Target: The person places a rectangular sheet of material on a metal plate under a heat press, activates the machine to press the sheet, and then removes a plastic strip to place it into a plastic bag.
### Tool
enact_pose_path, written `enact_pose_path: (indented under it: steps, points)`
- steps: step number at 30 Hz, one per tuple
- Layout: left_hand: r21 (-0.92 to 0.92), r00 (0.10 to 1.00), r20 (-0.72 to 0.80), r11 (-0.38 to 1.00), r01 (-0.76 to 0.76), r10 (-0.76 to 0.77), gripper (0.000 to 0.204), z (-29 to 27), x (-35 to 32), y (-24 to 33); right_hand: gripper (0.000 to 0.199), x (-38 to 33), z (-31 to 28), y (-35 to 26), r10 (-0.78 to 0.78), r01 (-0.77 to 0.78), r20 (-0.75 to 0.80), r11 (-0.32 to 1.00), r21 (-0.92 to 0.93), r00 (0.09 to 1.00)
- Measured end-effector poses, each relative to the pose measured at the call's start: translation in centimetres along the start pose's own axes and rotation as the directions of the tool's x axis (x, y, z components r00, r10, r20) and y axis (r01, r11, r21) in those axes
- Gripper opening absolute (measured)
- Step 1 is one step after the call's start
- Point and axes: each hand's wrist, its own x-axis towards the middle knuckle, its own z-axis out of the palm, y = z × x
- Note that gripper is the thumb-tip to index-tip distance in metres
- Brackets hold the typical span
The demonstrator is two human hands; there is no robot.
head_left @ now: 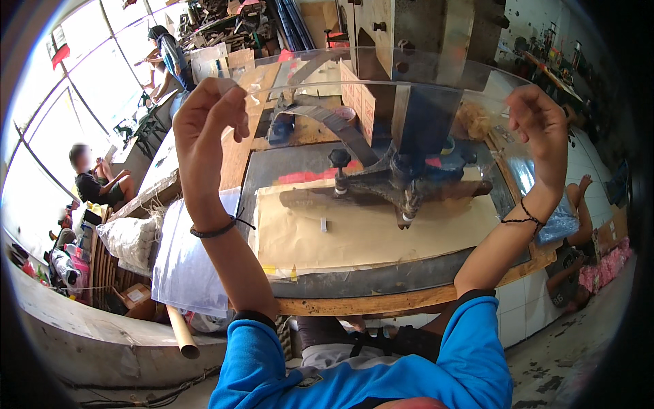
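Between my raised hands stretches a clear plastic sheet (320, 84), its upper edge bowing across the view. My left hand (211, 119) pinches one corner with the fingers curled, and my right hand (535, 126) grips the opposite corner. Through the sheet shows a dark metal press head (405, 180) with a knob and curved arm, standing over the worktable. Beneath it lies a tan paper sheet (375, 235) on a dark board (327, 283). A small whitish block (323, 225) rests on the paper.
Clear plastic sheets (194, 252) hang over the table's left side. Blue plastic packs (558, 221) lie at the right edge. A cardboard tube (182, 334) leans below left. One person (99, 177) sits at left, another person (167, 61) works farther back, and a third person (572, 266) is low at right.
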Motion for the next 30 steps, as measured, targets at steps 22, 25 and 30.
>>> enact_pose_path:
  steps: [22,25,30]
  points:
    - [0.04,0.967,0.239,0.996,0.08,-0.087,0.018,2.5,-1.0,0.9,0.021,-1.9,-3.9,0.2,-0.097,0.102,-0.043,0.985,0.136,0.994]
    - [0.035,0.953,0.282,0.994,0.1,-0.106,0.025,2.1,-1.1,0.5,0.022,-2.3,-4.3,-0.3,-0.131,0.137,-0.051,0.982,0.127,0.99]
    - [-0.068,0.939,0.331,0.99,0.124,-0.095,0.031,2.0,-1.3,1.0,0.024,-3.6,-4.3,-2.2,-0.148,0.157,-0.111,0.984,0.082,0.983]
